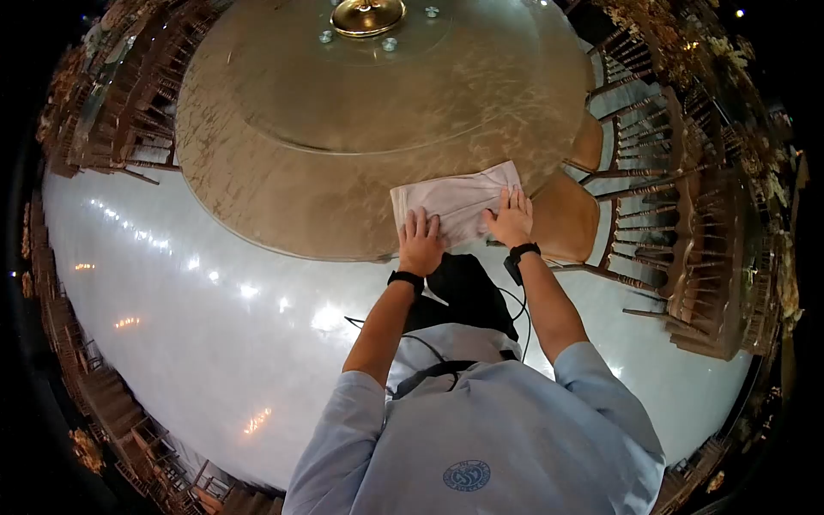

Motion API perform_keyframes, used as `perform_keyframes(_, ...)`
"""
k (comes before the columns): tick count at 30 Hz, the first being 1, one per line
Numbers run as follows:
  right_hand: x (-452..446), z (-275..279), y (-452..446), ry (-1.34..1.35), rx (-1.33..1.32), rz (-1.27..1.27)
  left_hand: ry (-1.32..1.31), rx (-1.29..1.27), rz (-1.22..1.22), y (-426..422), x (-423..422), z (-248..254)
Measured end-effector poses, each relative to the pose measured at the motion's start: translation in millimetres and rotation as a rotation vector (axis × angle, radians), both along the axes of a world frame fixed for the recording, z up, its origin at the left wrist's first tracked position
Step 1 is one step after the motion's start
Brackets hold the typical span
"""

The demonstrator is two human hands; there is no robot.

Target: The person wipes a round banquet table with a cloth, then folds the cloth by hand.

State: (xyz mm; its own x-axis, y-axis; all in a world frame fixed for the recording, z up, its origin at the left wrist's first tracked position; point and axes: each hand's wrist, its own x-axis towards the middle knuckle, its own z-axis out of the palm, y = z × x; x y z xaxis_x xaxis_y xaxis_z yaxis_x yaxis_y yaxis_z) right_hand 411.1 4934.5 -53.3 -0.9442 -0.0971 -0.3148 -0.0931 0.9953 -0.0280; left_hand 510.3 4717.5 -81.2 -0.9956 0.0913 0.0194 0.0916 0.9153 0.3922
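A folded, pale pinkish cloth [457, 199] lies flat at the near edge of a large round table [283, 189]. My left hand [421, 244] rests on the cloth's lower left part, fingers stretched forward. On its right side, my right hand [511, 218] presses down with the fingers spread. Both palms face down, and neither hand grips the fabric. Each wrist wears a black band.
A raised round turntable [343, 112] covers the table's middle, bearing a gold dish [367, 19] and several small glass holders [390, 44]. Wooden chairs [562, 215] stand close on the right. More chairs [142, 112] line the left. A black cable [522, 313] hangs by my waist.
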Motion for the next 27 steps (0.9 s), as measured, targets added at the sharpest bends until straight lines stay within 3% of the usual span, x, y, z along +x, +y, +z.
perform_keyframes(7, -25, -9, 23, 0.149, -0.026, 0.068, 0.06, -0.083, 0.056, 34, -21, -13)
perform_keyframes(16, -99, -3, 49, 0.042, -0.143, 0.059, -0.081, -0.065, 0.053, 44, -104, -12)
perform_keyframes(23, -154, -18, 50, 0.194, -0.198, 0.172, -0.126, -0.083, 0.094, 46, -149, -10)
perform_keyframes(27, -192, -20, 46, 0.241, -0.298, 0.221, -0.026, -0.129, 0.168, 48, -180, -16)
